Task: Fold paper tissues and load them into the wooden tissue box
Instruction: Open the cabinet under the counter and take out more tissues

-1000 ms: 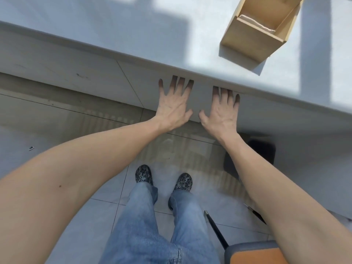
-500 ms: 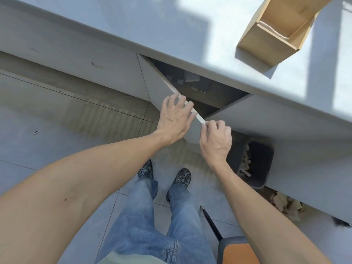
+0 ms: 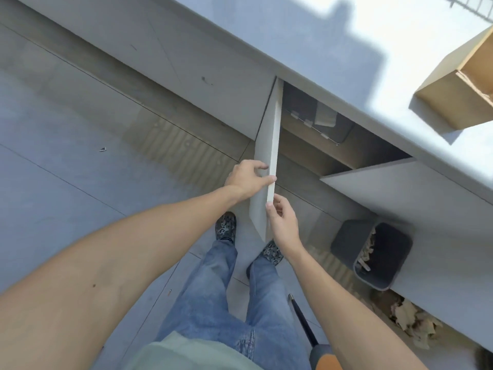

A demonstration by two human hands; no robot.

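Note:
The wooden tissue box [image 3: 458, 100] stands on the grey countertop [image 3: 333, 41] at the upper right, partly cut off by the frame edge. Below the counter a grey cabinet door [image 3: 266, 156] is swung out towards me, seen edge-on. My left hand [image 3: 248, 178] grips the door's free edge from the left, thumb on the edge. My right hand [image 3: 282, 222] pinches the same edge lower down from the right. Inside the opened cabinet lies a clear plastic container [image 3: 317, 118] with pale folded items in it.
A second grey cabinet door [image 3: 400, 188] stands open on the right. A dark waste bin [image 3: 373, 252] with crumpled paper sits on the floor, more crumpled paper [image 3: 410, 321] beside it. My legs and shoes are below, with a dark rod [image 3: 301, 316] and an orange seat corner [image 3: 325, 361].
Both hands went from flat against the shut cabinet front to gripping the door edge, and the door has swung wide open. The camera view has shifted left and tilted.

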